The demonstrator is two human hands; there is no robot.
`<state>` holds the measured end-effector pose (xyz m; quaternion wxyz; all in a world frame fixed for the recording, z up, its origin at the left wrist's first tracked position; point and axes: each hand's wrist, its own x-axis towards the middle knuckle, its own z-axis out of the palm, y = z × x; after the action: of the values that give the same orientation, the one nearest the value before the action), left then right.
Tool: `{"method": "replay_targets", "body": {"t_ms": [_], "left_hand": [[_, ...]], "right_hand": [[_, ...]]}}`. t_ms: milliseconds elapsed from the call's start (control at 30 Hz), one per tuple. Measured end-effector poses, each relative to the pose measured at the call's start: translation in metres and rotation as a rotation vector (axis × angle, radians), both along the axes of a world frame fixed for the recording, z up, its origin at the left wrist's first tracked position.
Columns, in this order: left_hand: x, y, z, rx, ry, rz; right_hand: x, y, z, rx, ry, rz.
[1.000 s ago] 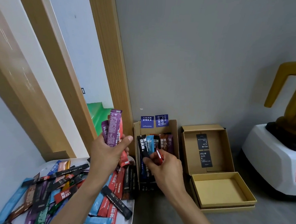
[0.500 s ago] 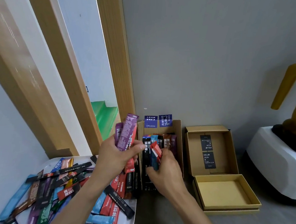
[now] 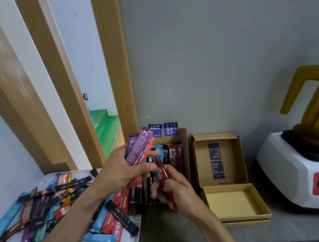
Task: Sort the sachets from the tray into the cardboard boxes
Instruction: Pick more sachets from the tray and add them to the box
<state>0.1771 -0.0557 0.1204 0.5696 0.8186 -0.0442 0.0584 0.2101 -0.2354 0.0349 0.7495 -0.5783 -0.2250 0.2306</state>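
Note:
My left hand (image 3: 121, 167) grips a bunch of sachets (image 3: 138, 147), purple ones in front and red behind, held upright above the tray's right end. My right hand (image 3: 171, 187) holds a single red sachet (image 3: 164, 183) tilted over the front of the narrow cardboard box (image 3: 185, 151). That box holds several sachets standing in a row: black, blue, brown, purple. A white tray (image 3: 136, 238) at the lower left carries a loose heap of many coloured sachets (image 3: 51, 204).
An open square cardboard box (image 3: 218, 159) with black labels inside stands to the right, its shallow yellow-lined part (image 3: 234, 203) in front. A white blender base (image 3: 291, 168) with an amber jug sits at the far right. Grey wall behind, wooden door frame (image 3: 105, 75) to the left.
My right hand has drawn back out of the narrow box toward me, now holding a red sachet lower and tilted. My left hand with its bunch has shifted right, closer to the box.

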Motion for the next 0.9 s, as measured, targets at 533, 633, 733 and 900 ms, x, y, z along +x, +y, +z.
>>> {"method": "replay_targets", "body": {"t_ms": [533, 633, 733, 900], "left_hand": [[0.003, -0.001, -0.007, -0.116, -0.084, 0.404], [0.003, -0.002, -0.011, -0.1, -0.07, 0.442], [0.001, -0.003, -0.013, -0.177, -0.018, 0.459], [-0.004, -0.001, -0.017, -0.26, 0.016, 0.455]], "right_hand": [[0.003, -0.005, -0.014, -0.496, -0.449, -0.311], [0.001, 0.006, -0.01, -0.58, -0.508, -0.552], [0.004, 0.018, -0.011, -0.664, -0.476, -0.665], [0.016, 0.031, -0.023, -0.946, -0.58, -0.7]]}}
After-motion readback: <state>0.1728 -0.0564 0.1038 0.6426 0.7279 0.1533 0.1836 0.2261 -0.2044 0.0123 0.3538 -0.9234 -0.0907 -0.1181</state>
